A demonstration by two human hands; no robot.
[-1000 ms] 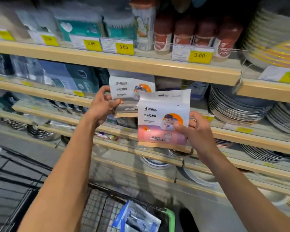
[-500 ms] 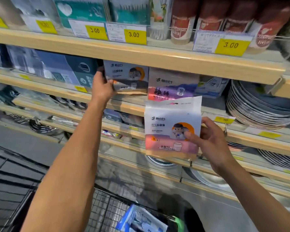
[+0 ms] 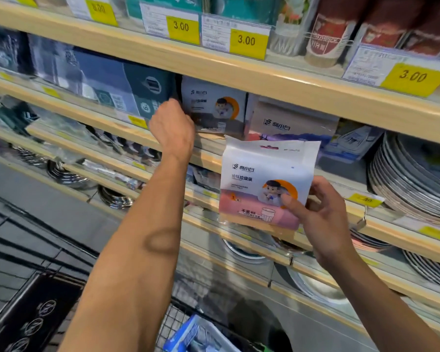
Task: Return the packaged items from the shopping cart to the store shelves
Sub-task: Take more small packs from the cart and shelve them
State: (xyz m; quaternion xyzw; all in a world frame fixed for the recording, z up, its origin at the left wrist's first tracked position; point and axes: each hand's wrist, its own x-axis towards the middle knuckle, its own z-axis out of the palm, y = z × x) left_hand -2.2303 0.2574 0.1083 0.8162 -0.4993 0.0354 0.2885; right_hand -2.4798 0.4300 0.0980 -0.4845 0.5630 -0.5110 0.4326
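White-and-pink plastic wraps the pack [image 3: 267, 185] in your right hand [image 3: 323, 219], which holds it upright in front of the shelves, below and to the right of the slot where its twins sit; your thumb lies across the printed cartoon figure on the front and your fingers [image 3: 318, 189] curl round the right edge and back, so the hand is clamped on the pack. Your left hand [image 3: 172, 125] reaches up to the second wooden shelf [image 3: 290, 85] and rests against the left edge of a matching pack [image 3: 214, 110] that stands upright there; the back of the hand faces you and the fingers are hidden behind it, so you cannot tell whether they grip that pack or only touch it. Just right of it a third pack [image 3: 290, 121] of the same brand stands on the same shelf, and dark blue boxes [image 3: 107, 82] stand to the left. Yellow price tags [image 3: 248, 43] reading 3.00 hang along the top shelf edge, under red-brown canisters [image 3: 330, 31]. Stacked metal plates [image 3: 412, 179] fill the right side of the lower shelf. At the bottom, the black wire shopping cart [image 3: 173, 323] holds a blue-and-white packet [image 3: 196, 336].
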